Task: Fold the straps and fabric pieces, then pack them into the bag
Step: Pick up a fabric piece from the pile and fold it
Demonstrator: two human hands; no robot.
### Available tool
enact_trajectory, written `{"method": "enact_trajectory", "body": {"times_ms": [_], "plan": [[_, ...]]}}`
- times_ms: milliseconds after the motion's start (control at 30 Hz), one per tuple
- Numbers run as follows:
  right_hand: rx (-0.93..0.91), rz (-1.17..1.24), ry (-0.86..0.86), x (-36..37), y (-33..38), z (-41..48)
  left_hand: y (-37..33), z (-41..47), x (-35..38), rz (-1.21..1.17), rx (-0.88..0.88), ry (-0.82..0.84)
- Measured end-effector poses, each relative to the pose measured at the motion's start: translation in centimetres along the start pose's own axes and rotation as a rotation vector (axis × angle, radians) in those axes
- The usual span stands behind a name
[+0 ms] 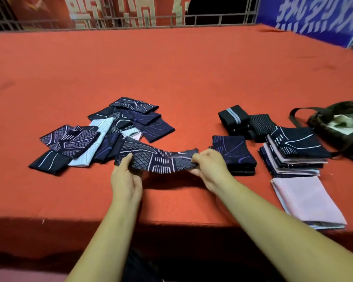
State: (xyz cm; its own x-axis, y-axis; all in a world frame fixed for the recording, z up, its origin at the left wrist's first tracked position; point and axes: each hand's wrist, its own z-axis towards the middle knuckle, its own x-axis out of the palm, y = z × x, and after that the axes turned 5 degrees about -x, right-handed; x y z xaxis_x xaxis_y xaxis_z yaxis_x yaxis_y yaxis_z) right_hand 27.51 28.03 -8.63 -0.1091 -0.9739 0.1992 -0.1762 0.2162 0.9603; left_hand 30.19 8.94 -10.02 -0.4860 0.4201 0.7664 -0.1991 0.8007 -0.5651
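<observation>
Navy fabric piece with pale line patterns [161, 159] hangs stretched between both hands just above the red cloth-covered table [171, 78], near its front edge. The left hand [126, 178] pinches the left end, and the right hand [210, 165] has its fingers curled round the right end. Behind and to the left lies the loose heap of unfolded navy and pale pieces [94, 137]; whether the held piece touches it I cannot tell. To the right sit the stack of folded navy pieces [234, 157], just beside the right hand, a taller stack of folded navy and pink pieces [293, 153], a flat pink folded cloth [308, 198] and the rolled black straps [245, 121]. The camouflage cloth bag [340, 127] lies at the far right. The step in hand looks like folding this piece. To do it well, hold the tension even so the long edges line up, bring one end over onto the other with corners matched, and press the crease flat on the table. The result should match the neighbouring stack in size so it sits squarely. Much of the heap seems unfolded, so packing looks some way off.
</observation>
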Motion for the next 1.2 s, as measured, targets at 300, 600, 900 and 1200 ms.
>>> {"method": "enact_trajectory", "body": {"times_ms": [300,600,900,1200], "plan": [[-0.071,-0.348,-0.024,-1.6,-4.6,-1.1,2.4,-2.4,-3.0,1.067,0.208,0.364],[0.066,-0.052,-0.011,-2.2,-5.0,-0.7,4.5,-1.8,-5.0,1.734,0.434,0.774],[-0.123,-0.366,-0.035,-2.1,-5.8,0.0,5.0,-1.9,-5.9,1.988,0.648,0.705],[-0.17,-0.375,-0.05,-2.0,-5.6,0.4,4.1,-1.6,-4.7,1.977,0.465,0.683]]}}
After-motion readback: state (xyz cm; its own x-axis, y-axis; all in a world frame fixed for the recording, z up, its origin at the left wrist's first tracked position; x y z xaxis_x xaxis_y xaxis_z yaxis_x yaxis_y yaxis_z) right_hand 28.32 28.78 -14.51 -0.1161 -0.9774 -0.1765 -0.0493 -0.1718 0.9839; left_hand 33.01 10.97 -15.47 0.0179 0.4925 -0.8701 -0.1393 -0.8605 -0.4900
